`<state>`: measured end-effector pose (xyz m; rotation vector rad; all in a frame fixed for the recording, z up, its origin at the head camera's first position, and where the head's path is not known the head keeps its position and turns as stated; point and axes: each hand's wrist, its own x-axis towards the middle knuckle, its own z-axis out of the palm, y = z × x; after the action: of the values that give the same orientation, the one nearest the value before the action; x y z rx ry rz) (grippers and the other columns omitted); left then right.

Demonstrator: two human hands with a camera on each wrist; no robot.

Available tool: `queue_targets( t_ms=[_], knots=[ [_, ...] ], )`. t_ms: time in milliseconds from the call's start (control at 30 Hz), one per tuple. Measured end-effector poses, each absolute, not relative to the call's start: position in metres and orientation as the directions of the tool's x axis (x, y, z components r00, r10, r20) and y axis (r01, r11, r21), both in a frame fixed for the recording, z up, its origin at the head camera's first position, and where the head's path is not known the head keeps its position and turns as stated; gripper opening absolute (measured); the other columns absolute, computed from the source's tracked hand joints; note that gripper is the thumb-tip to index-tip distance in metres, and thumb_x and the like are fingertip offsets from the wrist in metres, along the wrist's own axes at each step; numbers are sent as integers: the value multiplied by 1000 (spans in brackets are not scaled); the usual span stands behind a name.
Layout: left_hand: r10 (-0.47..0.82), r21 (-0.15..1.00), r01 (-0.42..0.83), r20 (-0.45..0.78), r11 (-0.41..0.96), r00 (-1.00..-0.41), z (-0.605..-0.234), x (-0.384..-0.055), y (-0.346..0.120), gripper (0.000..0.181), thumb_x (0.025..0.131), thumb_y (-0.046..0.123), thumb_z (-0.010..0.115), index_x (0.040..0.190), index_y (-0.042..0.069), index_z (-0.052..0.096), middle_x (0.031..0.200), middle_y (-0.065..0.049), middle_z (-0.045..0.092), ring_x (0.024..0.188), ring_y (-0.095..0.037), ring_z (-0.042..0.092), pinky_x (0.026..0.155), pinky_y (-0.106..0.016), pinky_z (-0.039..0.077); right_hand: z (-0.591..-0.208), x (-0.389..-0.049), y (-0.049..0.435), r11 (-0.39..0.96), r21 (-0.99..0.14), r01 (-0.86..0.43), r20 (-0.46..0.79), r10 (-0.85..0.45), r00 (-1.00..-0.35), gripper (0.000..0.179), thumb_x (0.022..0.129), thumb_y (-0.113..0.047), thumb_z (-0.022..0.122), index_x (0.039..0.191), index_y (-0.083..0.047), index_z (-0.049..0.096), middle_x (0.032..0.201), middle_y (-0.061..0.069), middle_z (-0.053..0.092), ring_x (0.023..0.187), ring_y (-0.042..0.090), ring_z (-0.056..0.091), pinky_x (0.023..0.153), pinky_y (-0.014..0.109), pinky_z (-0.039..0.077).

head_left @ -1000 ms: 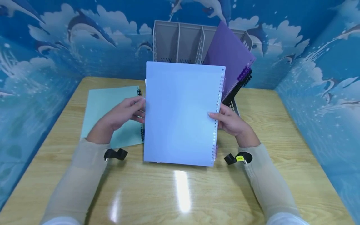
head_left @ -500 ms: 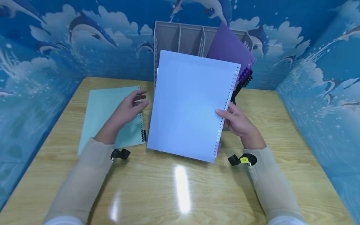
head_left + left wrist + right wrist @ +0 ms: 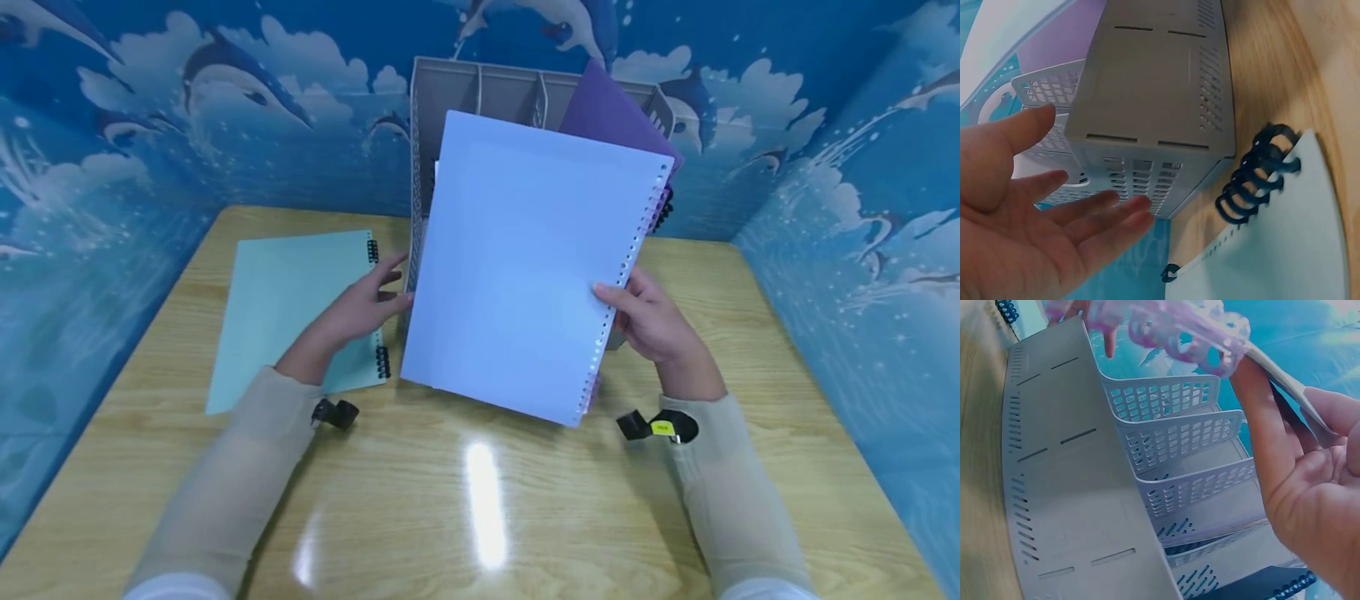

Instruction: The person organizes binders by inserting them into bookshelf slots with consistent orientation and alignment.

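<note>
A light-blue spiral notebook (image 3: 532, 267) with a clear purple binding (image 3: 1179, 331) is held up, tilted, in front of the grey file rack (image 3: 446, 92). My right hand (image 3: 656, 325) pinches its bound right edge, thumb on the cover and fingers behind. In the right wrist view, that hand (image 3: 1316, 494) is above the rack's slots. Near the notebook's left edge, my left hand (image 3: 360, 308) reaches toward the rack's left side. The left wrist view shows this hand (image 3: 1041, 231) with spread fingers and nothing held; whether it touches the rack is unclear. The notebook hides much of the rack.
A pale green notebook (image 3: 285, 308) with black rings lies on the wooden table (image 3: 405, 508), left of the rack. A purple notebook (image 3: 611, 108) leans in the rack's right slot, with a black binding (image 3: 663, 212) beside it. Dolphin-printed walls (image 3: 300, 158) enclose the table.
My left hand has let go of the light-blue notebook and moved right toward the rack's side. My right hand has carried the notebook up and right, tilting it clockwise.
</note>
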<state>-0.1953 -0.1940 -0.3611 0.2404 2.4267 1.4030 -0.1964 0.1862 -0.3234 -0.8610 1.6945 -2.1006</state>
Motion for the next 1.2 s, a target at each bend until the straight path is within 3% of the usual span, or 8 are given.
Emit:
queue_targets(
  t_ms=[467, 667, 867, 1200],
  knots=[
    [284, 820, -31, -232, 571, -930, -371, -200, -187, 76, 101, 43, 49, 158, 23, 3, 160, -18, 16, 138, -41, 34, 106, -54, 39, -317, -193, 192, -242, -954, -175, 279, -510, -814, 37, 103, 5, 34, 130, -10, 54, 115, 5, 69, 89, 18, 72, 71, 31, 59],
    [226, 790, -45, -229, 611, -947, -371, -201, -183, 76, 100, 43, 51, 158, 23, 6, 155, -21, 28, 138, -38, 37, 106, -53, 39, -314, -193, 194, -216, -957, -191, 276, -494, -825, 35, 103, 3, 36, 132, -10, 52, 113, 5, 69, 86, 19, 72, 67, 32, 60],
    [212, 819, -83, -243, 568, -946, -370, -199, -184, 79, 99, 39, 56, 158, 24, 5, 153, -22, 32, 137, -36, 38, 105, -53, 41, -308, -192, 193, -185, -950, -253, 311, -466, -828, 34, 104, 0, 37, 134, -7, 51, 112, 7, 70, 83, 19, 73, 63, 32, 59],
    [239, 829, -88, -258, 552, -936, -370, -200, -182, 80, 98, 40, 55, 158, 26, 4, 157, -20, 25, 140, -35, 34, 106, -55, 39, -300, -187, 188, -86, -958, -273, 285, -353, -891, 33, 104, -7, 43, 136, -9, 47, 112, 3, 69, 82, 17, 72, 64, 32, 59]
  ],
)
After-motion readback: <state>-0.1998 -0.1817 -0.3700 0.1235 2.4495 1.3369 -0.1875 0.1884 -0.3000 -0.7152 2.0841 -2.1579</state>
